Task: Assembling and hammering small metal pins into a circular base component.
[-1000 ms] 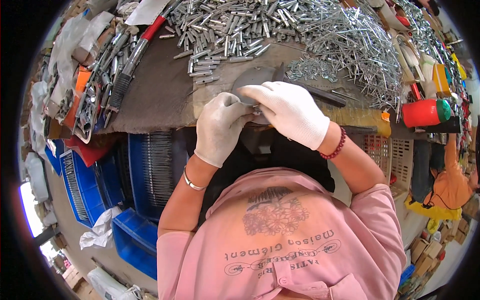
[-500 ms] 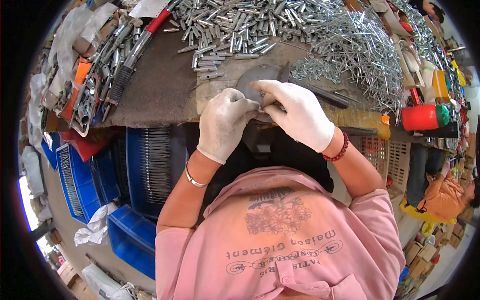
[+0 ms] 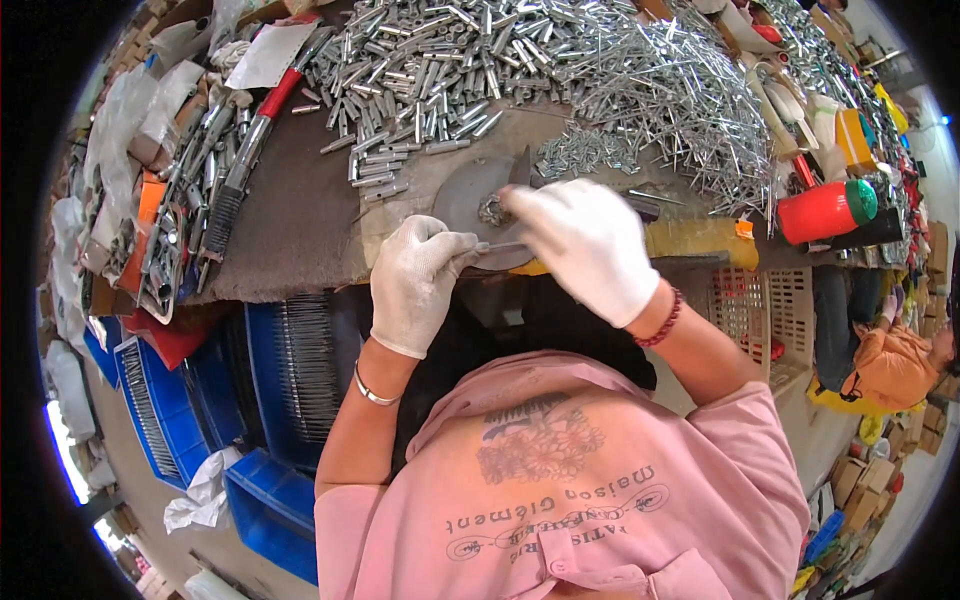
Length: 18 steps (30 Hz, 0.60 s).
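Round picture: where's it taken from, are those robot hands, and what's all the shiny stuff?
No robot: the left white-gloved hand and right white-gloved hand belong to a person. A fisheye camera on their head looks down, so edges bend. On the brown worktable lie short silver metal tubes and, to the right, long thin silver metal pins. The left fingers pinch a small silver piece. The right hand is blurred near a round grey plate; I can't tell what it holds.
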Motion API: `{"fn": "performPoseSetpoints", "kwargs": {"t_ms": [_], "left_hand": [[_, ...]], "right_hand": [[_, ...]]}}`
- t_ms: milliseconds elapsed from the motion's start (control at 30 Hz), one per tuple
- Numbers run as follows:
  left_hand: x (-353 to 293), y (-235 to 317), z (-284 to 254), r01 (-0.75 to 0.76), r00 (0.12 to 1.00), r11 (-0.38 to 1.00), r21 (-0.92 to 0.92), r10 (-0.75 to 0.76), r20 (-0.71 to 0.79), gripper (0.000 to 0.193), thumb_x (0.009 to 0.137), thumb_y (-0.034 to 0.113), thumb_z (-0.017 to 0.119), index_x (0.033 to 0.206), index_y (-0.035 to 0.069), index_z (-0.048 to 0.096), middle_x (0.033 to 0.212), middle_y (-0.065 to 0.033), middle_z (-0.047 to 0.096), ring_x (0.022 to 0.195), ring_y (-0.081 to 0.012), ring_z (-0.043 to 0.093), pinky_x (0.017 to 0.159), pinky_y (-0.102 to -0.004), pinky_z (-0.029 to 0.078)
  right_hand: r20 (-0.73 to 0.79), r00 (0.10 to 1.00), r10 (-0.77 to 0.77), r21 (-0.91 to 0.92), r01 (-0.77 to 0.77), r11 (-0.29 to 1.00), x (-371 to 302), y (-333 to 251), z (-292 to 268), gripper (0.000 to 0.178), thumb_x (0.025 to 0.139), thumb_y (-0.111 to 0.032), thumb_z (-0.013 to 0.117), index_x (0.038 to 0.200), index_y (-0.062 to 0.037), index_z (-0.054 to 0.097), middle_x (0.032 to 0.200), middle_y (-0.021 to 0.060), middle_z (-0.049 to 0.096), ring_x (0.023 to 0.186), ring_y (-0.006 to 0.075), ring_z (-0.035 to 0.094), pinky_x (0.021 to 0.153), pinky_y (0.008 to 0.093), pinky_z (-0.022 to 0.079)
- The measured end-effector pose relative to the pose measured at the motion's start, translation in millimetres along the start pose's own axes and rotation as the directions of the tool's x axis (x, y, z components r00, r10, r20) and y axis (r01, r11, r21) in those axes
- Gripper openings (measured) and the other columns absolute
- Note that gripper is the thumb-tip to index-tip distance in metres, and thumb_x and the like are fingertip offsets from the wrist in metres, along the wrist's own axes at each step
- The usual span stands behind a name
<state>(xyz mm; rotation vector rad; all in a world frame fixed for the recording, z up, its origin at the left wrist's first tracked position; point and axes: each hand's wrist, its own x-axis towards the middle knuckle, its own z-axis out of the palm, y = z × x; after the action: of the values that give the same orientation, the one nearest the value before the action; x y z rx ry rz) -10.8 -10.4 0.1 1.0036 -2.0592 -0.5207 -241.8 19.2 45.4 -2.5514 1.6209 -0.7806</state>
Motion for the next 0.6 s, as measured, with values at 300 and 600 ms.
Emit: {"fn": "performPoseSetpoints", "kwargs": {"t_ms": [300, 600], "left_hand": [[5.2, -0.4, -1.3, -0.039, 0.999, 0.999, -0.007, 0.039, -0.031, 0.022, 0.072, 0.004, 0.088, 0.091, 0.009, 0.077, 0.083, -0.0077, 0.064, 0.077, -0.0287, 0.066, 0.067, -0.0397, 0.053], [-1.7, -9.9, 4.2, 0.016, 1.0, 0.999, -0.042, -0.015, 0.013, 0.022, 0.073, 0.004, 0.087, 0.091, 0.009, 0.078, 0.083, -0.0077, 0.064, 0.078, -0.0286, 0.066, 0.068, -0.0397, 0.052]], "right_hand": [[-0.045, 0.978, 0.202, 0.099, -0.196, 0.976, -23.9, 31.4, -14.1, 0.04, 0.087, -0.006, 0.073, 0.125, -0.0186, 0.072, 0.098, 0.0088, 0.065, 0.089, 0.0332, 0.069, 0.076, 0.042, 0.057], [0.113, 0.99, 0.081, 0.071, -0.089, 0.993, -35.1, -12.7, -8.2, 0.055, 0.088, -0.003, 0.067, 0.138, -0.0272, 0.071, 0.096, 0.0086, 0.064, 0.078, 0.0303, 0.069, 0.065, 0.0385, 0.056]]}}
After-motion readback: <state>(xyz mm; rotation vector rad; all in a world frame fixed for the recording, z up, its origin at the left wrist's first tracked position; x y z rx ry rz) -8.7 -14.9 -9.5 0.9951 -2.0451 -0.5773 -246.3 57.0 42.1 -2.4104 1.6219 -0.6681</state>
